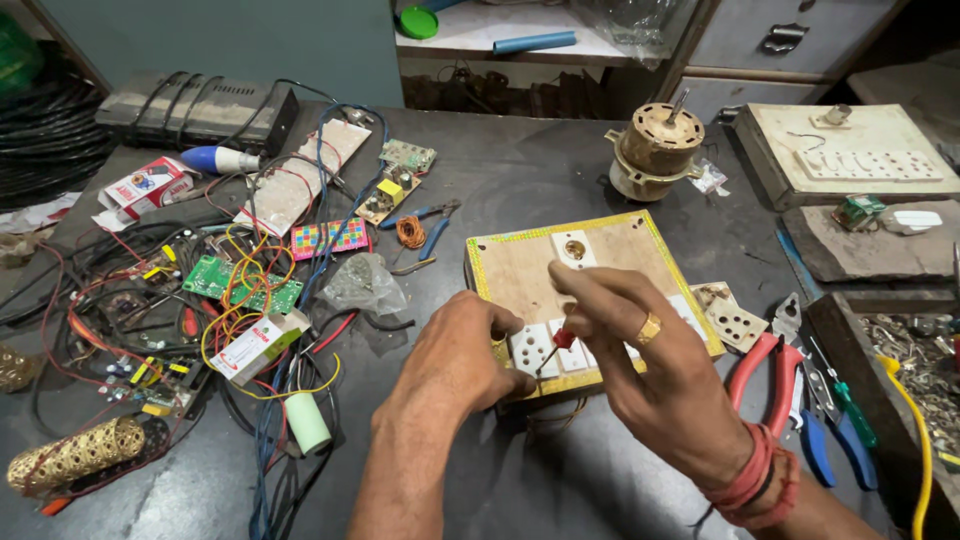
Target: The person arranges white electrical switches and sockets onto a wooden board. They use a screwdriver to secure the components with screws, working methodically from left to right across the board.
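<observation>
At the middle of the dark workbench (560,180), a wooden switchboard (590,275) was shown lying flat, its long axis running left to right, directly ahead of both hands. The left hand (465,365) was closed on the board's near edge beside a white socket (530,348). The right hand (640,365), the nearer to the sockets, was pinched on a small red-handled screwdriver (556,350), tilted tip-down at the socket plate. Red-handled pliers (765,375) lay just right.

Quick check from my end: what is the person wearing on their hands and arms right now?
Both forearms are bare, with no sleeves or gloves. The right hand has a gold ring on one finger and red and dark thread bands around the wrist. The left hand wears nothing.
</observation>
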